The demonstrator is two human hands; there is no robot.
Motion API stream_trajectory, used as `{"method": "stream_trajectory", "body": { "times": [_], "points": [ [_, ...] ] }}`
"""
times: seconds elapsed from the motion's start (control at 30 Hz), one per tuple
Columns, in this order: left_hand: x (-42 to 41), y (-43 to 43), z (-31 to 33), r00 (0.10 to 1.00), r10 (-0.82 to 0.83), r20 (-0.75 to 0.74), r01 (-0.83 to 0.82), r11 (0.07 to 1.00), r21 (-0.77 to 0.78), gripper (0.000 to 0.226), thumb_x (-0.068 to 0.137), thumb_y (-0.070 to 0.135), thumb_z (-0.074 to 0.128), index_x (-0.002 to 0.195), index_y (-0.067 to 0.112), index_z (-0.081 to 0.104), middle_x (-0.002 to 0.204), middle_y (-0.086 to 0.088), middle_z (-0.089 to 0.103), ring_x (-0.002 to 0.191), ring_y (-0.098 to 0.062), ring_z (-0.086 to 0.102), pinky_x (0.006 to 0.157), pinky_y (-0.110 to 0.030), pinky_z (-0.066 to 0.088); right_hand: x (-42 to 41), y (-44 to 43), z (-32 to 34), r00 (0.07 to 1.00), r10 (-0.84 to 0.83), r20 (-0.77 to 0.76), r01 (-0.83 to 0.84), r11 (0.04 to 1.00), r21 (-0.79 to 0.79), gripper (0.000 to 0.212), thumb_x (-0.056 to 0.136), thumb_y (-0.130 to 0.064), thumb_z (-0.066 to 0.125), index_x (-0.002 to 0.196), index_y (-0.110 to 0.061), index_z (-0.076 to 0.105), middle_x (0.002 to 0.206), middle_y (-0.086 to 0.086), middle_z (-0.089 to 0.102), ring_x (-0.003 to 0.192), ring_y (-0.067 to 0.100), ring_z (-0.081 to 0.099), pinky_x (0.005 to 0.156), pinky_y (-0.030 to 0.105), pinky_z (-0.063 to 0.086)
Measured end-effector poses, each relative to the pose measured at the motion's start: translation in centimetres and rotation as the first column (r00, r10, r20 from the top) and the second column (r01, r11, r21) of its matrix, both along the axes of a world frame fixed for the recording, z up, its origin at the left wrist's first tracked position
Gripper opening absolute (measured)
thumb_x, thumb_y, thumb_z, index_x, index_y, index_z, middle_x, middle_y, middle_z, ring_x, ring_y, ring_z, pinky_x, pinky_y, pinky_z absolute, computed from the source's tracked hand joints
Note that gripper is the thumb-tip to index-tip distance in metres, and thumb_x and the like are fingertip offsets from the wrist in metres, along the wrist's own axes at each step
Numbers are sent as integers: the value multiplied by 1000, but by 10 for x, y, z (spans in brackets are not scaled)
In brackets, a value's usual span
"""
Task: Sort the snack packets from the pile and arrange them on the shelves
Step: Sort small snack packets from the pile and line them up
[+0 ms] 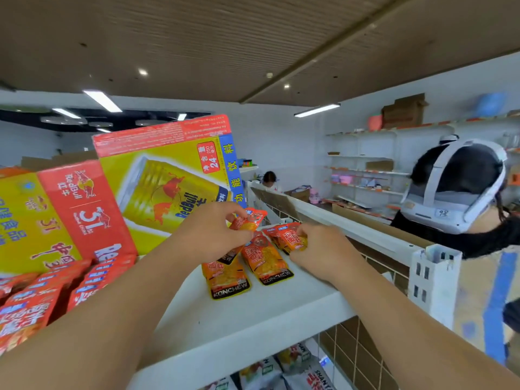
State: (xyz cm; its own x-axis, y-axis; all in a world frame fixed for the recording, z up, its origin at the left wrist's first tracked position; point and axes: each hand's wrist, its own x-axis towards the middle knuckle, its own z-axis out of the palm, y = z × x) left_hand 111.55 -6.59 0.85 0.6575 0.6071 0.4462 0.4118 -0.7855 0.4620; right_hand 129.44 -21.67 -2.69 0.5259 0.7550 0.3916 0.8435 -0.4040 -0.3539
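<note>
Snack packets [264, 260], small orange-and-red foil pouches, lie mid-frame on the white metal shelf [253, 313]; left hand [213, 230] pinches one, right hand [320, 250] another. Probably light, limp, slick: grip sealed edges.

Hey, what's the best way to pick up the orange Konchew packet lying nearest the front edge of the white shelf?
Pinch the flat orange foil packet by its black-banded near end, coming from the front edge of the white shelf. That end lies free and faces you; the far end is tucked under another packet.
</note>
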Motion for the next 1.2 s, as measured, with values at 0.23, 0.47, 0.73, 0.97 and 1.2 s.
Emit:
{"method": "stream_trajectory", "body": {
  "times": [0.23,0.47,0.73,0.97,1.2],
  "points": [
    [-3,-4,3,1000,14,1,-14,1000,-1,32,78,50,78,108,47,66,111,19,62,88,-6,62,71,-29,50,-3,-2,4,1000,18,14,-18,1000,-20,44,82,-44,67,123,-28,62,108,2,68,93,19,60,82,34,54],
    [2,-5,4,999,6,-37,-6,1000,11,39,76,56,77,112,48,65,111,21,61,90,-6,62,79,-31,53,-1,-1,0,1000,28,3,-28,999,-30,42,82,-44,65,121,-30,63,107,-1,68,90,17,60,75,31,52],
    [-3,-8,4,1000,9,-28,-9,1000,-11,37,79,52,78,113,46,66,112,18,60,91,-6,61,73,-28,50,2,3,0,1000,14,21,-13,998,-65,43,84,-47,65,122,-28,62,114,1,67,96,18,60,80,33,53],
    [-3,-11,4,999,21,-26,-21,1000,-4,35,78,52,77,111,46,66,112,17,61,90,-6,61,74,-29,50,5,4,-1,999,11,39,-7,995,-99,44,85,-50,65,123,-29,60,117,0,66,99,18,60,82,37,55],
    [-1,-13,3,998,38,-51,-36,999,33,36,78,52,76,112,45,65,111,14,62,92,-8,60,79,-31,53,5,2,-2,1000,11,21,-9,995,-95,49,86,-51,66,129,-30,57,126,1,62,104,18,57,83,35,54]
  ]
}}
